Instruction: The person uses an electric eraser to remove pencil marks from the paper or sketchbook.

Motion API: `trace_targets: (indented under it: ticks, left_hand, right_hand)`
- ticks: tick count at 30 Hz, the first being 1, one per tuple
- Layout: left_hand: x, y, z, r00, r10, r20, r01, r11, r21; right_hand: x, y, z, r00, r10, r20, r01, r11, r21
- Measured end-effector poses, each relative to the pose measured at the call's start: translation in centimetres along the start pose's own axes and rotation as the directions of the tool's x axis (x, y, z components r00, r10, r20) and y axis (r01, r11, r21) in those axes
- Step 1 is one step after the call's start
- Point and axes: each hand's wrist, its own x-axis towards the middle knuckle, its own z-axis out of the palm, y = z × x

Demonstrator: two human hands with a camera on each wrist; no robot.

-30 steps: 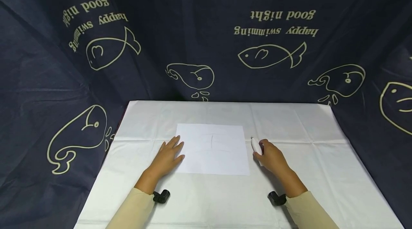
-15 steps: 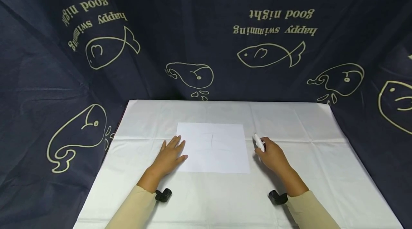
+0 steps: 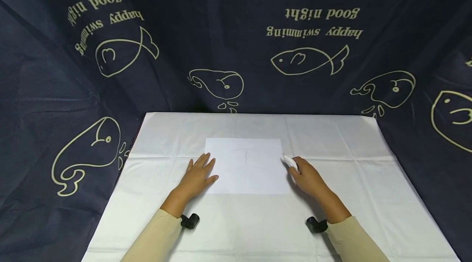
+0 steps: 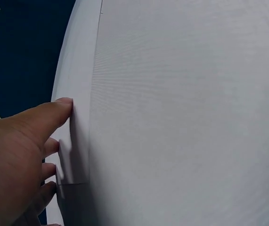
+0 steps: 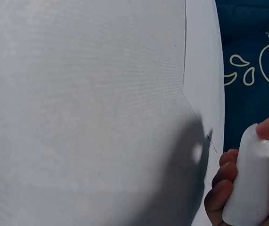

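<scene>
A white sheet of paper (image 3: 250,180) lies on the white-covered table and bears a thin upright line with faint strokes. My left hand (image 3: 197,180) rests at the sheet's left edge, fingers spread and fingertips on the paper. On the other side my right hand (image 3: 309,177) grips a smooth white tapered thing (image 5: 249,183) with a narrow tip, pen-like in the head view. That tip points up and left, close to the sheet's right edge; whether it touches is unclear. In the right wrist view the thumb lies along one side, with curled fingers behind it.
The white tablecloth (image 3: 332,139) has fold creases and spreads around the sheet. A dark blue curtain (image 3: 236,41) with printed fish and whales hangs beyond the table's far edge and at both sides. Black camera mounts (image 3: 316,225) sit at both wrists.
My right hand first tilted the white thing more upright, then moved left with it to the sheet's right edge. The paper and my left hand have shifted slightly right.
</scene>
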Motion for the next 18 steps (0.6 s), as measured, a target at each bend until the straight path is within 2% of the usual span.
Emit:
trace_targets:
  ticks: [6,13,18]
  left_hand:
    - [0.20,-0.01,0.48,1.000,0.018,-0.019,-0.017,1.000,0.020]
    - [0.42,0.09,0.87,1.000,0.009,-0.021,-0.008,0.999,0.038]
    - [0.43,0.27,0.86,1.000,-0.001,-0.008,0.001,1.000,0.027]
  right_hand:
    - [-0.11,-0.04,0.25,0.998,-0.036,0.050,0.035,0.999,0.022]
    - [-0.33,-0.05,0.68,0.993,-0.111,0.046,0.113,0.993,-0.042]
    - [-0.46,-0.19,0.78,0.991,-0.112,0.067,0.116,0.992,-0.058]
